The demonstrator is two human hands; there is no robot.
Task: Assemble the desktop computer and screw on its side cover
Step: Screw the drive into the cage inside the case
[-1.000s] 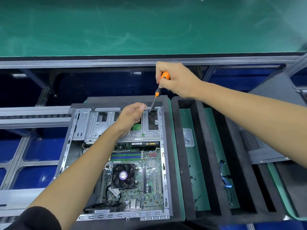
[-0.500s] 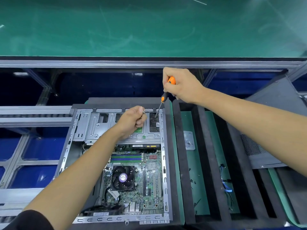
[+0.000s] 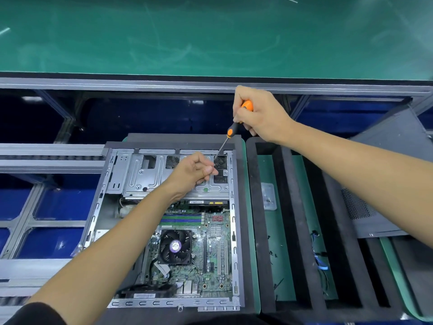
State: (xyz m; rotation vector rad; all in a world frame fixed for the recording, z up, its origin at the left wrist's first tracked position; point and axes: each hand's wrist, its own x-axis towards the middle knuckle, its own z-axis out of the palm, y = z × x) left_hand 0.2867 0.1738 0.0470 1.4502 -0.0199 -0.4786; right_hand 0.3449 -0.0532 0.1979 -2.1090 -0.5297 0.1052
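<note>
An open desktop computer case (image 3: 234,207) lies flat in a black foam cradle, its motherboard and CPU fan (image 3: 175,246) exposed. A silver drive cage (image 3: 136,174) spans its far end. My right hand (image 3: 260,116) grips an orange-and-black screwdriver (image 3: 230,132), whose shaft slants down-left to a dark opening at the cage's right end. My left hand (image 3: 194,170) rests on the cage with thumb and fingertips pinched together beside the screwdriver tip; whether it holds a screw is too small to tell. The grey side cover (image 3: 384,184) leans at the far right.
A black foam tray (image 3: 264,231) with green-bottomed slots sits right of the case, holding a small clear bag (image 3: 268,195), blue cables (image 3: 319,261) and small black bits. A green work surface (image 3: 210,36) lies beyond a metal rail. Conveyor framing runs along the left.
The screwdriver tip has shifted right, from the cage's top edge by my left fingers to the dark opening at its right end. My left hand stayed on the cage, still pinched.
</note>
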